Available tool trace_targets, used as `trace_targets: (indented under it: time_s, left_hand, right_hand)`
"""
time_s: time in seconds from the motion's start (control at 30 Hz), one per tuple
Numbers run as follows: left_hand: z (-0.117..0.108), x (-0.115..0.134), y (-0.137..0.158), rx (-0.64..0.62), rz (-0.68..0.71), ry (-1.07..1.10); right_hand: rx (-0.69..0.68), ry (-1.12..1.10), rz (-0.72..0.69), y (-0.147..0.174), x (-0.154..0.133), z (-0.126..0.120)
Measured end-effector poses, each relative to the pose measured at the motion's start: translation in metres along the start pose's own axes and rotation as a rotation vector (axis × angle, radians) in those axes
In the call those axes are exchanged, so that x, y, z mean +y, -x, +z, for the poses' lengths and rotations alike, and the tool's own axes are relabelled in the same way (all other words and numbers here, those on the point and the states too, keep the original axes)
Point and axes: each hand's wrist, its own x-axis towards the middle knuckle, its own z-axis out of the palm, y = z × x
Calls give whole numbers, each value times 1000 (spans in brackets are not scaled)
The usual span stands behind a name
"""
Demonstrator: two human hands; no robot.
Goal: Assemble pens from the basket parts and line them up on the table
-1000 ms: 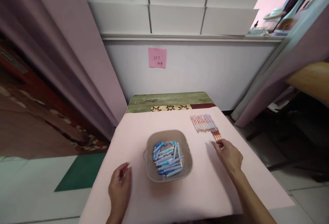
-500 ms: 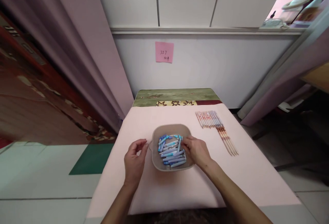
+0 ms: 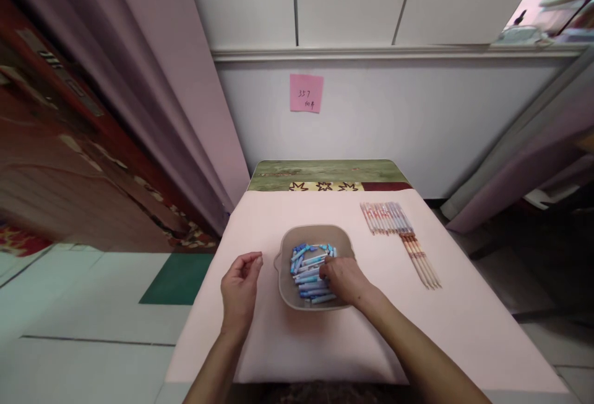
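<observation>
A grey-beige plastic basin (image 3: 290, 296) with small side handles stands on the pink-covered table. Several blue, white and lilac pens (image 3: 310, 280) lie in it, mostly crosswise, with some slanted at the back and left. My right hand (image 3: 343, 277) reaches over the basin's right rim, its fingers curled down onto the pens. Its fingertips are partly hidden, so I cannot tell whether one is gripped. My left hand (image 3: 241, 286) hovers left of the basin, apart from its handle. Thumb and fingers are pressed together there, with nothing visible between them.
To the right, a row of patterned pens (image 3: 386, 218) lies side by side, with several wooden-looking pens (image 3: 421, 262) just below it. The pink cloth (image 3: 371, 348) covers most of the table. A pink note (image 3: 306, 93) is stuck on the wall behind.
My left hand has come away from the basin's left handle. My right hand has moved further into the basin, over the middle of the pens. The view has shifted slightly.
</observation>
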Motion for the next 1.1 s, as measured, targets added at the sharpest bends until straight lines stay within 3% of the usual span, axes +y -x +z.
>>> trace_targets:
  time_s: [0.13,0.27,0.5,0.73,0.93,1.0,1.1]
  left_hand:
    - [-1,-4,1,4,-28,-10]
    - [4,-6,3,-28,-44,-16]
    - [-1,-5,6,-39,-22,-43]
    - [-14,-48,1,0,10,-201]
    - [-11,-78,11,1,67,-265]
    - [-10,-81,13,-15,99,-276]
    - [-10,-84,13,-27,122,-286]
  right_hand:
    - [40,-16,6,-6,2,-11]
    - [66,-22,-40,-32,-10,-18]
    - [35,-7,-144,-62,-31,-9]
    - [65,-27,-42,-37,5,-14]
    - [160,-103,49,-6,22,-18]
    - [237,-145,97,5,23,-17]
    - [463,-311,197,21,24,-11]
